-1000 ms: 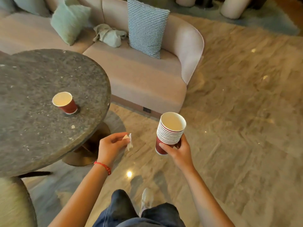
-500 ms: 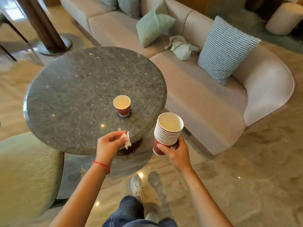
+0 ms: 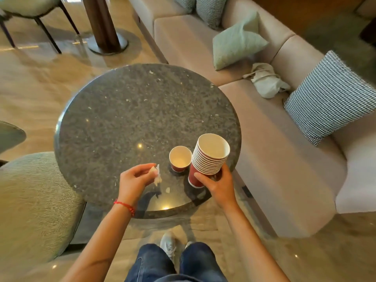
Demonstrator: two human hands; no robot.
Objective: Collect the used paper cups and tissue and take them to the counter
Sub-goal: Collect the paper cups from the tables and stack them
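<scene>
I'm standing at the near edge of the round stone surface, looking down at both hands over it. My right hand is gripping a stack of nested red cups around its lower part, tilting it slightly, with the white inside of the top cup facing up. It's hanging above the near right part of the surface. Just to its left, one cup is standing upright on the stone, open and apart from my fingers; whether it's touching the stack I can't tell. My left hand is pinching a crumpled tissue between thumb and fingertips, hovering near that cup, a red string showing at the wrist. A small white scrap is lying on the stone by the tissue. A sofa is running along the right with a checked cushion on it, and a green chair is sitting at my left.
</scene>
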